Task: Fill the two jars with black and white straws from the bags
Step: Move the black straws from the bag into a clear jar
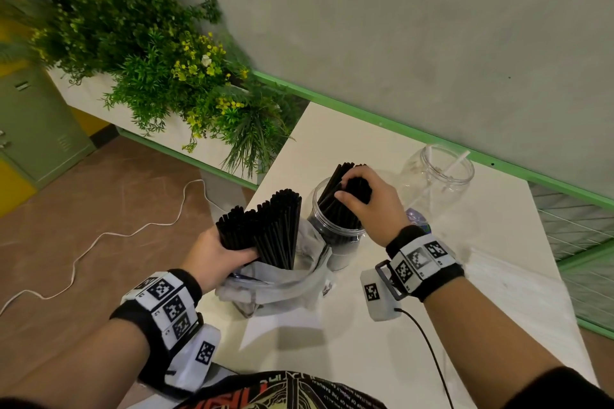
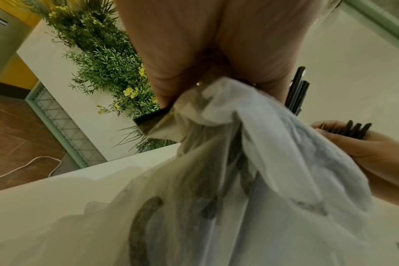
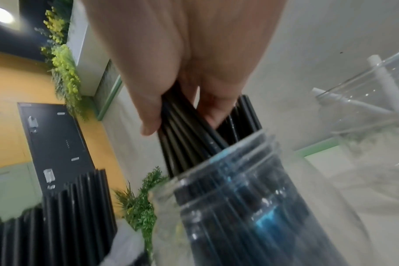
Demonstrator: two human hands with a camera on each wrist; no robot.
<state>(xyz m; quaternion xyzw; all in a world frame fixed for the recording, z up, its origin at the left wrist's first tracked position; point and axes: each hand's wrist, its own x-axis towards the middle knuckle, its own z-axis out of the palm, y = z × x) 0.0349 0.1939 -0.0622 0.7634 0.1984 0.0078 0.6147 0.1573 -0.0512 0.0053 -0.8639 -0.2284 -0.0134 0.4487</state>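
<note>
Gripping a thick bundle of black straws [image 1: 265,226] with our left hand [image 1: 216,256], we curl fingers and thumb round its lower part where it rises out of a crumpled translucent bag [image 1: 282,279]. The straws are matte black, thin and straight, their open ends fanning out in uneven steps above our fingers. From the left wrist view the bag [image 2: 251,162] hangs in soft folds below the hand [image 2: 194,45], with dark shapes showing through the plastic.

Just to the right of that grip stands a clear jar [image 1: 332,226] on the white table [image 1: 498,292], already packed with black straws leaning at a slant. Our right hand [image 1: 368,206] closes over a smaller bunch of straws [image 1: 345,183] at the jar's mouth, fingers wrapped on top and thumb at the side; the right wrist view shows the thumb [image 3: 148,108] pressed against the stems [image 3: 182,140] as they enter the ribbed neck [image 3: 228,162].

Further right, well apart from this hand, stands a second clear jar [image 1: 438,176] holding a couple of white straws [image 1: 458,161].
</note>
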